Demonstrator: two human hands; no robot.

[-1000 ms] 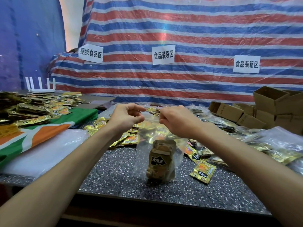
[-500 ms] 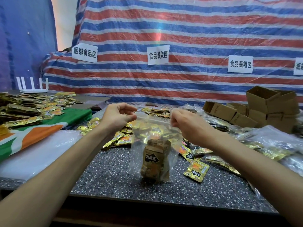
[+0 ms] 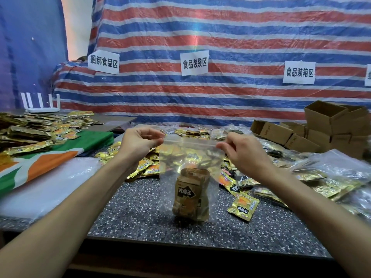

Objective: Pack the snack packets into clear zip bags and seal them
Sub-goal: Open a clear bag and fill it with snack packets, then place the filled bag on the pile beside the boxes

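Note:
A clear zip bag [image 3: 188, 155] stands upright on the speckled grey table [image 3: 140, 213], its top strip stretched between my hands. My left hand [image 3: 138, 143] pinches the strip's left end. At the right end, my right hand [image 3: 241, 151] pinches the strip between thumb and fingers. Inside the bag, brown-gold snack packets [image 3: 190, 195] stand at the bottom. Loose gold and orange snack packets [image 3: 244, 205] lie on the table behind and to the right of the bag.
A green, orange and white cloth [image 3: 50, 157] with a heap of gold packets [image 3: 30, 133] lies at left. A white plastic sheet [image 3: 50, 187] covers the near left. Filled clear bags [image 3: 331, 173] pile at right, with cardboard boxes [image 3: 331, 125] behind. A striped tarp forms the back wall.
My hands have drawn apart along the top of the bag, the right one sliding rightward to its far end. The strip now lies stretched flat between them.

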